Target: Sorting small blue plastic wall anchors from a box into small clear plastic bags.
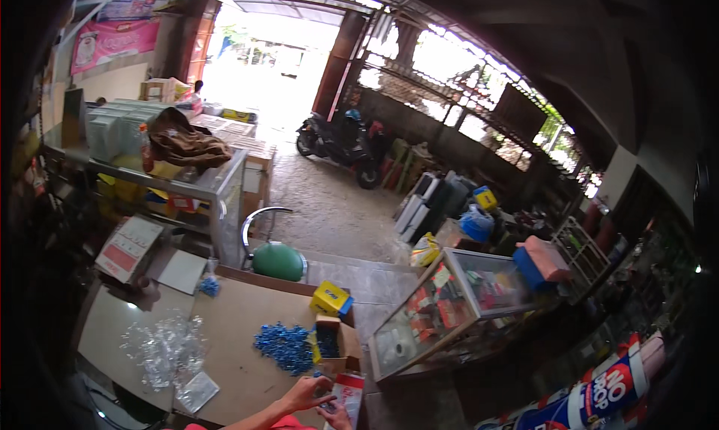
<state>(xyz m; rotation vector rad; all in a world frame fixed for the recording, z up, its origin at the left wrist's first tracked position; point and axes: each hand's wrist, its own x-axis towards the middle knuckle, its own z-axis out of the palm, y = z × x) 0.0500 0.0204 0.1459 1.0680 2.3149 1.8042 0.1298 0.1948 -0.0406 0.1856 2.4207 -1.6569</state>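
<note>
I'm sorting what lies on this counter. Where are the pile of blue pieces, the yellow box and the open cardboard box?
pile of blue pieces (283, 347): head view, middle of the heap.
yellow box (331, 298): head view, its top face.
open cardboard box (349, 342): head view, its right flap.

Matt brown board table (247, 340), glossy blue plastic pieces (283, 346), crinkly clear plastic bags (166, 349), cardboard box (337, 340).

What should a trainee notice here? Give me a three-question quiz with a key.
1. True or false: the pile of blue pieces lies left of the open cardboard box.
2. What colour is the small closed box beyond them? A red, B yellow, C white.
3. What lies right beside the left hand and right hand?
Key: 1 true; 2 B; 3 the red-and-white packet.
</note>
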